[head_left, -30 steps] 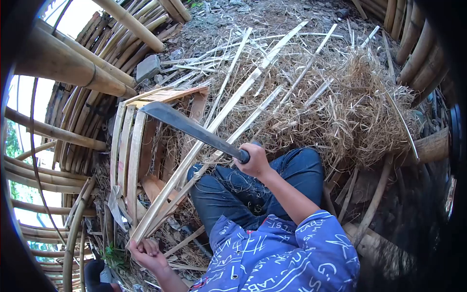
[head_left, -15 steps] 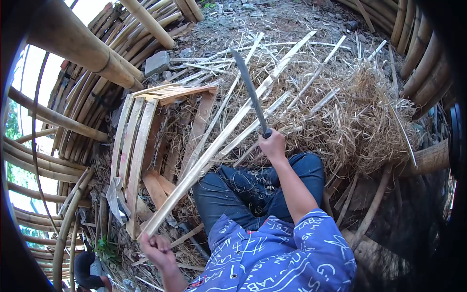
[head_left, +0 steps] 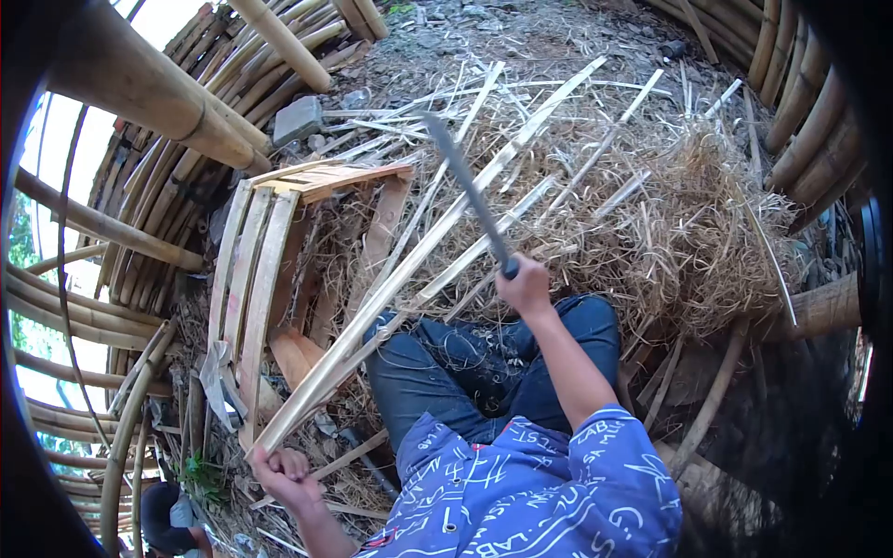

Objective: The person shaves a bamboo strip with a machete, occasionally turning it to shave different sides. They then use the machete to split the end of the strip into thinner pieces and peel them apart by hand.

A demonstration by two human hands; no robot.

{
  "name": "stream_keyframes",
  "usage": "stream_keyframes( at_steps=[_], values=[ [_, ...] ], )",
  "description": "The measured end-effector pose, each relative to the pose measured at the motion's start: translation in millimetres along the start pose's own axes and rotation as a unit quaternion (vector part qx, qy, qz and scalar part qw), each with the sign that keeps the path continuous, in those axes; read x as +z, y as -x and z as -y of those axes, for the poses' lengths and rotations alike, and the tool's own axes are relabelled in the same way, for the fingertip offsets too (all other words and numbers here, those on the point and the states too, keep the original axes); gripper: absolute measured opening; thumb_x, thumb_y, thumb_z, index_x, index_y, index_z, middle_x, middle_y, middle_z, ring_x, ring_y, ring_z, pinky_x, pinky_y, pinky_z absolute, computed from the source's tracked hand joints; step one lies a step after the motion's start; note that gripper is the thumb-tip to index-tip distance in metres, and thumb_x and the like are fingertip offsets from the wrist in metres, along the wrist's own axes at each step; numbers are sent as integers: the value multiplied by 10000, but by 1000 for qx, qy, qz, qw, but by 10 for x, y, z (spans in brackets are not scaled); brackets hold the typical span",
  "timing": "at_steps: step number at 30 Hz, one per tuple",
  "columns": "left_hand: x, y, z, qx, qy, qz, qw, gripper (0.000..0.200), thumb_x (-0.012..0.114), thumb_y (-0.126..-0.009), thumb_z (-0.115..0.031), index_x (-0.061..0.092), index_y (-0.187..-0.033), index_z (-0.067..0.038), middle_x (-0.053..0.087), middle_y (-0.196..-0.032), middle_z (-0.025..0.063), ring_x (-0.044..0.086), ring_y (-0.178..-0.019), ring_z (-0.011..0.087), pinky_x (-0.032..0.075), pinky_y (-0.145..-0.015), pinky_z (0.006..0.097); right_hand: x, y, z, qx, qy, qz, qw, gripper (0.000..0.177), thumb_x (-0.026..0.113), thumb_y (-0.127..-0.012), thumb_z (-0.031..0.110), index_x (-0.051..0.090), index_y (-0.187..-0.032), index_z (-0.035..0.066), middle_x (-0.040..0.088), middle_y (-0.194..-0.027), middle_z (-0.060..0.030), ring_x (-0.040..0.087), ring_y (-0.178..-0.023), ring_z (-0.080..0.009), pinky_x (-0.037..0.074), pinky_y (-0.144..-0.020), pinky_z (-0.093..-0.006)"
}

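Note:
My right hand point(head_left: 526, 284) is closed round the dark handle of a long machete point(head_left: 470, 186), its blade slanting up and left across a long pale bamboo strip point(head_left: 400, 272). At lower left, my left hand point(head_left: 286, 476) has its fingers curled at the near end of that strip. The strip runs up and right over the shavings. A second bamboo strip point(head_left: 465, 265) lies beside it, close to my knees.
A slatted wooden crate point(head_left: 249, 270) stands at left, near a grey block point(head_left: 298, 119). Bamboo shavings point(head_left: 670, 223) are heaped at right. Bamboo poles point(head_left: 177, 102) frame the left side. Another person point(head_left: 167, 521) is at the lower left edge.
The machete has tilted further left, its tip moving left and down. My left hand and the near end of the strip have shifted slightly left.

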State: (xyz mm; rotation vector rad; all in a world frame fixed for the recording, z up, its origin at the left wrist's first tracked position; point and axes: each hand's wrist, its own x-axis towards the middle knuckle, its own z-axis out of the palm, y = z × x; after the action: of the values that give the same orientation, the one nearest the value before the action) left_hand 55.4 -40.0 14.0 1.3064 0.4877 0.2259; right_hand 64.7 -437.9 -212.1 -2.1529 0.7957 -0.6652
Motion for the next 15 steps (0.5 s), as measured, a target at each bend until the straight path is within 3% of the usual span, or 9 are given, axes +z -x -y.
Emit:
stream_keyframes(
  at_steps=[2, 4, 5, 6, 7, 8, 10, 12, 15],
  values=[
    [-64, -74, -55, -18, 37, 24, 999, 406, 445, -963, -307, 332, -597, -172, 279, -419, -41, 259, -344, 81, 219, -348, 256, -24, 31, -27, -30, 22, 11, 999, 186, 699, -697, 251, 629, -724, 81, 652, -693, -174, 660, -698, -374, 537, -668, -467],
    [-50, -46, -84, -2, 34, 39, 999, 410, 444, -965, -309, 329, -596, -171, 286, -422, -44, 250, -344, 82, 213, -349, 249, -10, -99, -83, 17, 81, -3, 997, 158, 696, -715, 203, 615, -723, 68, 645, -676, -167, 655, -694, -383, 528, -654, -459],
    [-62, -13, -46, 86, -86, 4, 993, 407, 444, -967, -311, 332, -602, -169, 287, -424, -44, 244, -344, 82, 206, -349, 247, -36, -169, -90, 107, 63, 1, 992, 169, 689, -716, 206, 628, -736, 50, 640, -670, -179, 655, -694, -383, 531, -664, -465],
    [-49, 24, 10, 174, -197, -32, 964, 405, 444, -969, -313, 336, -608, -167, 289, -427, -43, 238, -344, 82, 200, -350, 245, -1, -176, -134, 104, 59, 2, 993, 169, 689, -716, 206, 628, -736, 50, 640, -670, -179, 655, -694, -383, 531, -664, -465],
    [-29, 116, 69, 82, -112, -4, 990, 401, 443, -975, -323, 335, -625, -162, 280, -433, -40, 237, -347, 81, 197, -356, 244, 53, -189, -176, 116, 54, -11, 992, 181, 681, -717, 221, 628, -734, 49, 652, -699, -189, 660, -708, -381, 534, -672, -466],
    [-61, 64, 50, 86, -108, -8, 990, 401, 443, -975, -323, 335, -625, -162, 280, -433, -40, 237, -347, 81, 197, -356, 244, 108, -216, -200, 128, 48, -25, 990, 193, 673, -719, 236, 629, -732, 49, 664, -728, -198, 665, -722, -379, 537, -681, -468],
    [-94, -74, -2, 12, 11, 17, 1000, 398, 443, -979, -324, 329, -635, -159, 275, -438, -34, 238, -351, 81, 201, -362, 244, 51, -67, -79, 63, -16, 3, 998, 209, 701, -703, 254, 625, -735, 62, 663, -724, -191, 662, -701, -375, 530, -671, -475],
    [-65, -71, 1, 16, 19, 45, 999, 396, 432, -985, -319, 317, -641, -160, 269, -437, -27, 233, -353, 83, 199, -366, 247, -29, 79, 1, -34, 3, 17, 999, 208, 712, -695, 260, 624, -742, 78, 665, -721, -182, 664, -695, -373, 529, -662, -477],
    [-45, -17, -19, 58, 40, 35, 997, 379, 423, -987, -313, 315, -659, -156, 270, -436, -24, 225, -352, 84, 188, -365, 252, -15, -66, -139, -5, 83, -11, 996, 193, 710, -697, 258, 639, -747, 85, 664, -699, -173, 661, -682, -379, 525, -658, -481]
  ],
)
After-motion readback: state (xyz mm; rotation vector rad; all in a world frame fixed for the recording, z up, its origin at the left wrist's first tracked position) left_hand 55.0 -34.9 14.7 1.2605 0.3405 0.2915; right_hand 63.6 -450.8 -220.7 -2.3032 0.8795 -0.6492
